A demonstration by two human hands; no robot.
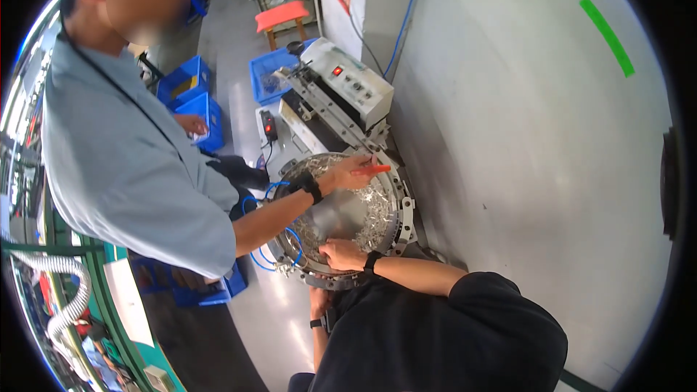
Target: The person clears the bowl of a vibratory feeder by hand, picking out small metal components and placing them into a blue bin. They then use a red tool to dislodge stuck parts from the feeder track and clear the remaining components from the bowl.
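Head view: right hand point(345, 255) inside round bowl point(347, 213), near shiny bits point(375, 219); fingers curled, can't tell if gripping. Left hand point(319, 300) by bowl's near side, fingers hidden, can't tell. Best: touch bits softly, mind co-worker's hand point(350, 173).

Bowl point(395, 207) — glossy metal; small parts point(374, 225) — shiny, metallic; blue bin point(212, 136) smooth plastic; black shirt point(443, 337) matt cloth.

Red stool point(282, 16), green strip point(607, 38), blue bins point(215, 120), perhaps a ribbed hose point(83, 284)
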